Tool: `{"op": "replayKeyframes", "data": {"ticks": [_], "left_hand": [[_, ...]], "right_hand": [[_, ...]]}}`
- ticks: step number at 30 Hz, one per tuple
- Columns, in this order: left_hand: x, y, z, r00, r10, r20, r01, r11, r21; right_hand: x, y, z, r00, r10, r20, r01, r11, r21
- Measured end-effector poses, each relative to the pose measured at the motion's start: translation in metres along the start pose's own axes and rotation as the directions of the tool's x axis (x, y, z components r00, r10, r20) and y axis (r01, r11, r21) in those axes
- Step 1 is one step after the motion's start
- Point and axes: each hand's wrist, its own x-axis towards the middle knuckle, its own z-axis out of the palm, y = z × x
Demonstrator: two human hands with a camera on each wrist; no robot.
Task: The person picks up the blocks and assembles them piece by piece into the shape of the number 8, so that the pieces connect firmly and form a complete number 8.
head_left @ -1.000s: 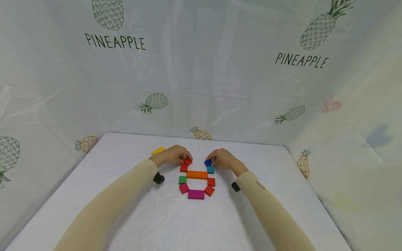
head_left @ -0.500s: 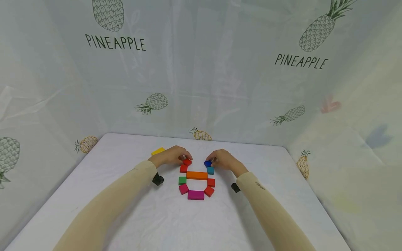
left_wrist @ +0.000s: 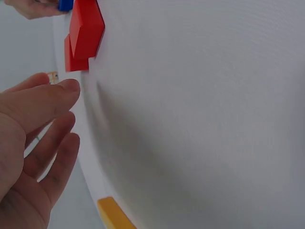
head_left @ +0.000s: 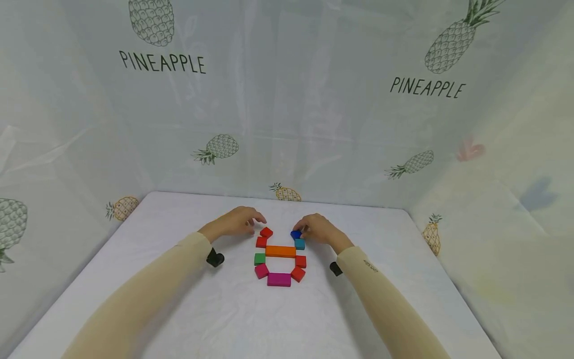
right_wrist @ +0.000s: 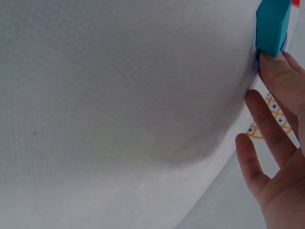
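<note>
My left hand (head_left: 234, 222) hovers left of the upper-left red block (head_left: 266, 232), apart from it, fingers relaxed and holding nothing. Another red block (head_left: 261, 242) touches that one from below. On the other side, my right hand (head_left: 319, 230) pinches a dark blue block (head_left: 296, 234) between thumb and finger. Just below it lies a teal block (head_left: 299, 244), which mostly covers the blue one in the right wrist view. A long orange block (head_left: 280, 251) spans between the two columns. In the left wrist view a yellow block (left_wrist: 114, 214) lies beyond the left fingers; my hand hides it in the head view.
Under the orange block, a green block (head_left: 259, 259), a pink block (head_left: 261, 270), a magenta block (head_left: 279, 279) and two red blocks (head_left: 300, 262) form a U. All lie on a white-covered table (head_left: 202, 309). A pineapple-printed sheet (head_left: 287, 99) hangs behind.
My left hand has let go of the upper-left red block and moved left, now covering the yellow block in the head view. My right hand stays at the blue block.
</note>
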Motion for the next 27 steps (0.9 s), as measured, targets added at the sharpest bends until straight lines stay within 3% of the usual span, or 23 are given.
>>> {"op": "replayKeyframes", "data": {"ticks": [7, 13, 18, 23, 27], "left_hand": [[-0.020, -0.015, -0.014, 0.994, -0.070, -0.088, 0.070, 0.998, -0.011], [-0.036, -0.023, -0.021, 0.973, -0.167, -0.159, 0.165, 0.986, -0.030], [-0.044, -0.031, -0.024, 0.956, -0.205, -0.210, 0.204, 0.979, -0.027], [-0.047, -0.045, -0.021, 0.946, -0.230, -0.226, 0.235, 0.972, -0.008], [-0.050, -0.050, -0.021, 0.931, -0.290, -0.220, 0.285, 0.957, -0.054]], "right_hand": [[0.002, 0.001, 0.002, 1.000, 0.014, -0.007, -0.014, 1.000, 0.003], [0.002, 0.001, 0.003, 1.000, 0.020, -0.006, -0.020, 1.000, 0.002], [0.002, 0.002, 0.003, 1.000, 0.014, -0.012, -0.014, 1.000, -0.001], [0.001, 0.003, 0.003, 1.000, 0.005, -0.012, -0.005, 1.000, -0.001], [0.000, 0.001, 0.003, 1.000, 0.001, -0.007, -0.001, 1.000, -0.003]]}}
